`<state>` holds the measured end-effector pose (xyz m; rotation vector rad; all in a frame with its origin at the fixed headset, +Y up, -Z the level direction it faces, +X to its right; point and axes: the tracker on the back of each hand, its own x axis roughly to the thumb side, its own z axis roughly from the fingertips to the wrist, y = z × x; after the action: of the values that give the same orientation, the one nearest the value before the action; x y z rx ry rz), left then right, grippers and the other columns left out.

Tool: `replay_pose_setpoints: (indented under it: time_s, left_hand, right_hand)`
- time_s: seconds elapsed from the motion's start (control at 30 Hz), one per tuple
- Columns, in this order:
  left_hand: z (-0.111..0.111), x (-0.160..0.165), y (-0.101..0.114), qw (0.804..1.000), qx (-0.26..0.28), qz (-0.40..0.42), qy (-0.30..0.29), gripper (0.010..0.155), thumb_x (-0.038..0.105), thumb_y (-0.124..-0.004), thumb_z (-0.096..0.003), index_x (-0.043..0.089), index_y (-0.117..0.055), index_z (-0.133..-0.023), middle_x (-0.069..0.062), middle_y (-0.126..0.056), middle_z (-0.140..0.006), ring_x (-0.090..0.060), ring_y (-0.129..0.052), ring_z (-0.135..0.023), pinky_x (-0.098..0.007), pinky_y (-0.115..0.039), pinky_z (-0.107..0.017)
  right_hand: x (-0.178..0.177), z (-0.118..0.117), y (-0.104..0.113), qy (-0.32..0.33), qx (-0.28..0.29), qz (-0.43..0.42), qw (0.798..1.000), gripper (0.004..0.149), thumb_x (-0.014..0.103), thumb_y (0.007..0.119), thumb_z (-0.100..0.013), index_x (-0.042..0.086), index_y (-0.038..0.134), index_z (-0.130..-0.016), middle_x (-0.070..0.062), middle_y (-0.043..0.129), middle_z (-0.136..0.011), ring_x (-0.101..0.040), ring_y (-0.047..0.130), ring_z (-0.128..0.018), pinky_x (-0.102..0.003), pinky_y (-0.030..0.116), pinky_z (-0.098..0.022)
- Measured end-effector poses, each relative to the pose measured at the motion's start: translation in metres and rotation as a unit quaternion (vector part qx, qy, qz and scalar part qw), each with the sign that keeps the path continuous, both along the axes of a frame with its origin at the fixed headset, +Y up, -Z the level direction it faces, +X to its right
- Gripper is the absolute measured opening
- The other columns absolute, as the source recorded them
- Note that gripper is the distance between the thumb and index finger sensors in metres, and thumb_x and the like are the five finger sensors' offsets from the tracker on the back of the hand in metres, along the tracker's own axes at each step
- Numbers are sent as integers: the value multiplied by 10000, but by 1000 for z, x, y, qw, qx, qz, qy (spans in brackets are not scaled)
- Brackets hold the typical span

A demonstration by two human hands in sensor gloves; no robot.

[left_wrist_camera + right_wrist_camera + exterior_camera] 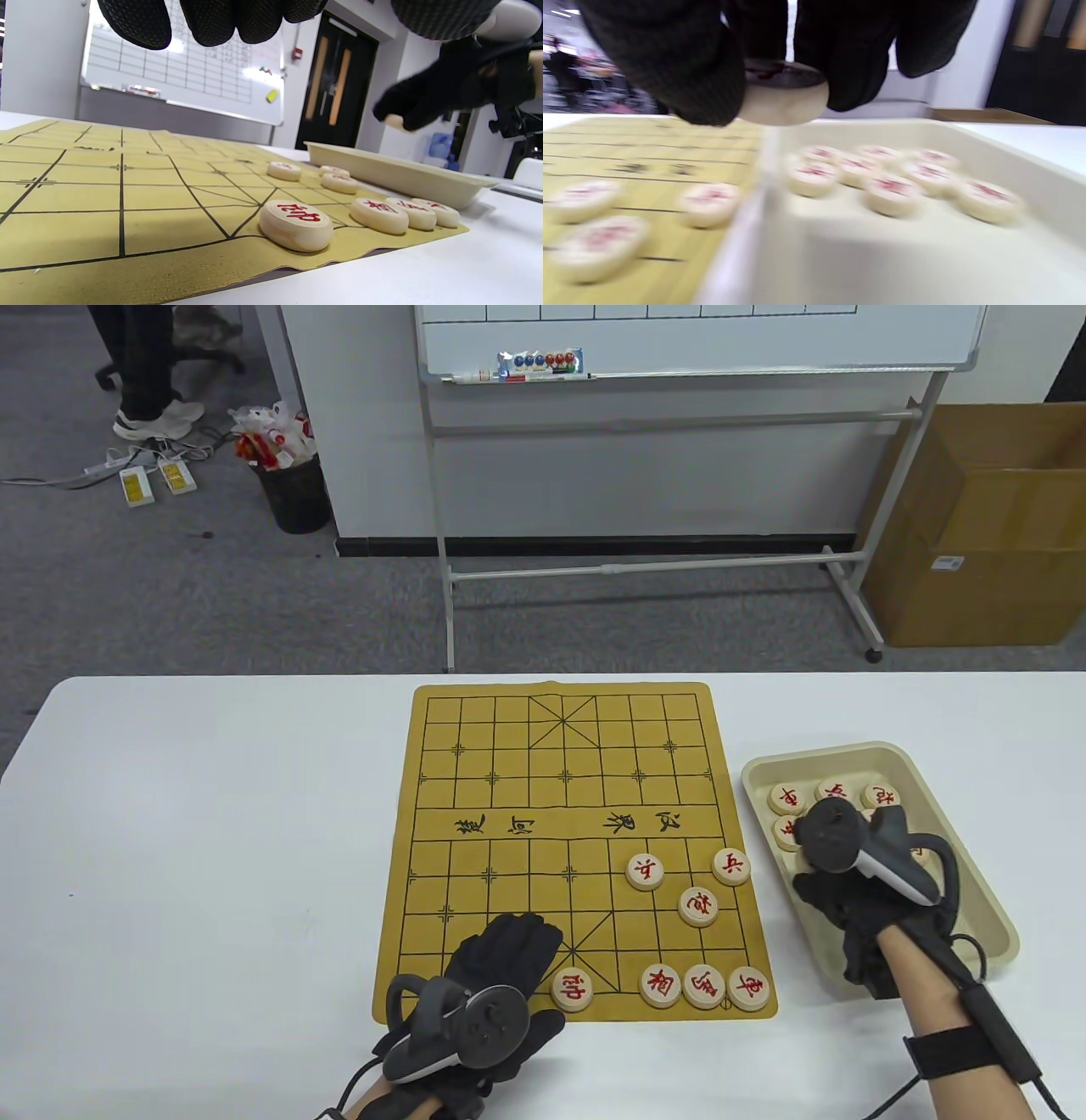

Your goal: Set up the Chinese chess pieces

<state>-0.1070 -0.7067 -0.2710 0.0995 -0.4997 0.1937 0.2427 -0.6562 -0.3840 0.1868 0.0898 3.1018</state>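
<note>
Piece (782, 99) pinched in right hand (848, 882) above tray (976, 857); board (509, 780) lying leftward. Left hand (496, 976) flat, fingers spread, beside 1 placed general (571, 989).

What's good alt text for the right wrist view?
The gloved right hand pinches a round wooden chess piece above the edge of a cream tray that holds more red-marked pieces. To the left lies the yellow board with three pieces on it; the view is blurred.
</note>
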Motion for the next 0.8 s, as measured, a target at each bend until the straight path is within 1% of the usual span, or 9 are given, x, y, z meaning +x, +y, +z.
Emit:
replay_pose_setpoints:
  time_s: [0.1, 0.17, 0.23, 0.33, 0.47, 0.6, 0.7, 0.77, 0.8]
  left_hand:
    - [0, -2, 1, 1000, 4, 6, 4, 848, 597, -650, -387, 242, -357, -1099, -73, -436, -1181, -338, -503, -1109, -595, -574, -763]
    - [0, -3, 2, 1000, 5, 9, 5, 848, 598, -650, -388, 241, -355, -1099, -72, -436, -1181, -339, -501, -1110, -596, -574, -763]
    - [0, -4, 2, 1000, 5, 10, 6, 851, 599, -650, -388, 239, -353, -1100, -72, -434, -1182, -340, -500, -1109, -597, -572, -764]
    - [0, -4, 2, 1000, -2, 12, 0, 859, 607, -647, -385, 240, -348, -1101, -73, -429, -1184, -340, -494, -1112, -598, -569, -765]
    - [0, -4, 2, 1000, -2, 9, -1, 859, 608, -646, -385, 239, -347, -1101, -74, -424, -1185, -341, -491, -1113, -601, -567, -765]
    - [0, -4, 1, 1000, -4, 8, -2, 859, 608, -646, -385, 240, -346, -1101, -74, -423, -1186, -341, -489, -1114, -601, -564, -767]
    - [0, -4, 1, 1000, -6, 5, -4, 860, 609, -645, -384, 240, -347, -1101, -75, -425, -1185, -341, -490, -1113, -601, -565, -766]
    - [0, -4, 1, 1000, -5, 4, -4, 859, 609, -644, -385, 238, -347, -1101, -74, -426, -1184, -342, -491, -1112, -601, -567, -765]
    - [0, -3, 1, 1000, -6, 3, -5, 858, 609, -645, -385, 240, -349, -1101, -75, -428, -1184, -343, -492, -1112, -601, -568, -765]
  right_hand:
    - [-66, 21, -2, 128, 1, -51, 991, 724, 445, 900, -401, 214, 644, -1037, -141, 702, -1038, -295, 892, -832, -569, 645, -735]
    - [-101, 33, -10, 176, -19, -55, 983, 725, 436, 902, -401, 207, 643, -1038, -145, 699, -1040, -302, 890, -837, -574, 642, -735]
    - [-127, 42, -20, 210, -29, -23, 977, 725, 437, 900, -400, 207, 641, -1038, -141, 702, -1040, -301, 893, -836, -572, 645, -734]
    - [-159, 50, -46, 257, -42, 53, 964, 731, 451, 892, -396, 207, 636, -1036, -131, 705, -1033, -290, 896, -827, -566, 645, -735]
    - [-169, 51, -73, 275, -67, 96, 954, 736, 461, 888, -395, 201, 633, -1035, -128, 708, -1028, -279, 899, -819, -570, 635, -738]
    - [-173, 51, -90, 274, -78, 120, 951, 753, 457, 882, -401, 181, 614, -1048, -129, 698, -1032, -279, 888, -827, -568, 628, -741]
    - [-172, 50, -87, 276, -65, 127, 951, 771, 467, 845, -414, 182, 574, -1077, -125, 666, -1070, -279, 874, -871, -561, 629, -742]
    - [-165, 45, -71, 264, -48, 89, 959, 765, 472, 832, -419, 183, 576, -1079, -129, 663, -1079, -293, 869, -883, -567, 625, -741]
    - [-158, 41, -59, 246, -33, 65, 967, 759, 469, 828, -421, 185, 578, -1079, -133, 660, -1083, -302, 863, -891, -574, 619, -743]
